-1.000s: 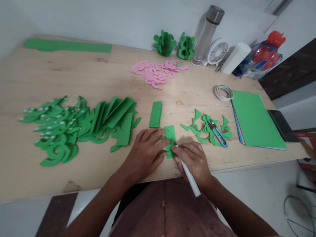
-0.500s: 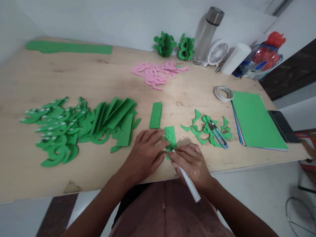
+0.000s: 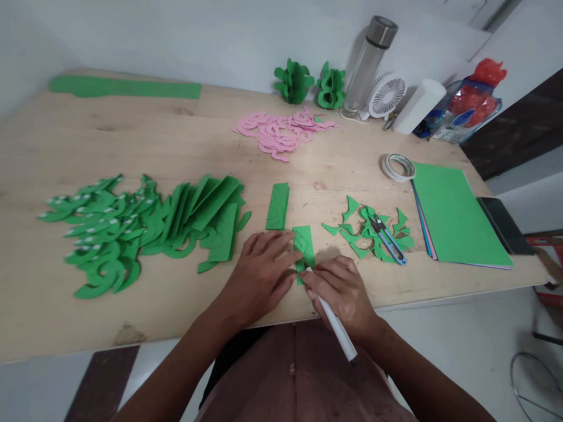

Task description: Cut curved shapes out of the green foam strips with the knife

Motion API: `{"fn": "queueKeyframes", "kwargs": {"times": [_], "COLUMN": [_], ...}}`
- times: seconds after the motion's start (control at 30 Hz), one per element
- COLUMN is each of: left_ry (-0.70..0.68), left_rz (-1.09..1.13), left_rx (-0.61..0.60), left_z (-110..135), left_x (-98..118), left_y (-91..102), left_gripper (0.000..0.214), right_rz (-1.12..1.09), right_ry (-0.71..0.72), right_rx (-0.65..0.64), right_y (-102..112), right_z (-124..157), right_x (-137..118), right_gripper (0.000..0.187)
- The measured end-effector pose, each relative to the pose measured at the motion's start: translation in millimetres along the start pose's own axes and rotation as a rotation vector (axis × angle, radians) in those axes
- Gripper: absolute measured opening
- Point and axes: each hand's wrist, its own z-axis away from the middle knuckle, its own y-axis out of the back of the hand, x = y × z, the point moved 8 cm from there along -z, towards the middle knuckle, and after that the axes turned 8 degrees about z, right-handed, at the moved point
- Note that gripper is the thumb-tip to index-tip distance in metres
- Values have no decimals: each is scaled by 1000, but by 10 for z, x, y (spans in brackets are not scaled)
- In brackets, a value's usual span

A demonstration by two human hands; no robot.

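My right hand (image 3: 341, 290) grips a white marker pen (image 3: 336, 328), its dark tip touching a small green paper strip (image 3: 307, 241) near the table's front edge. A curved line is drawn on the strip's upper part. Lying fairly flat, my left hand (image 3: 259, 275) presses the strip's left side with its fingertips and covers part of it. Just beyond the fingers lies another folded green paper piece (image 3: 277, 206), also marked with a curve. To the left of my left hand are folded green strips (image 3: 206, 202) beside a heap of cut green curls (image 3: 105, 228).
Green scraps (image 3: 360, 234) with blue thread snips (image 3: 390, 240) lie right of my hands. Farther right are a tape roll (image 3: 399, 168), green sheets (image 3: 457, 211) and a phone (image 3: 505, 224). Pink cutouts (image 3: 277, 135), a bottle (image 3: 369, 70) and a fan (image 3: 387, 95) stand toward the wall.
Almost nothing differs. The camera view has shifted very slightly, while both hands, the marker pen and the green strip keep their places.
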Motion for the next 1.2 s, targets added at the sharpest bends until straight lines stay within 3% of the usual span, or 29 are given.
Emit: {"fn": "queueKeyframes", "kwargs": {"times": [1.2], "left_ry": [-3], "left_rz": [12], "left_rx": [-9], "left_z": [0], "left_x": [-21], "left_y": [-23], "left_gripper": [26], "right_rz": [-18], "right_ry": [-3], "right_rx": [12], "right_y": [30], "right_z": [0], "right_x": [-5], "right_gripper": [27]}}
